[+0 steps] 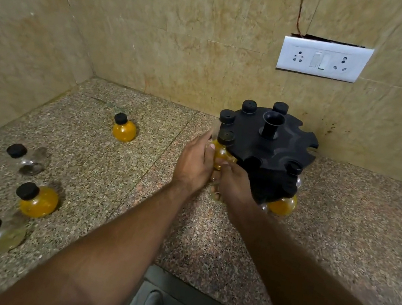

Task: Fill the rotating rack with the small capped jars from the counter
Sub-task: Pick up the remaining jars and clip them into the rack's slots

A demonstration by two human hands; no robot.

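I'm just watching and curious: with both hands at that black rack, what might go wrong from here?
The left hand and right hand crowd one yellow jar at the rack edge; if its neck misses the slot, it might drop onto the counter.

The rack looks tilted, so pushing sideways could tip it or loosen the capped jars already in it.

The empty jar lying on its side at the left could roll.

Four loose jars (124,128) along my counter's (98,177) left side — two yellow, two clear — one rack (273,149), two hands (194,163).
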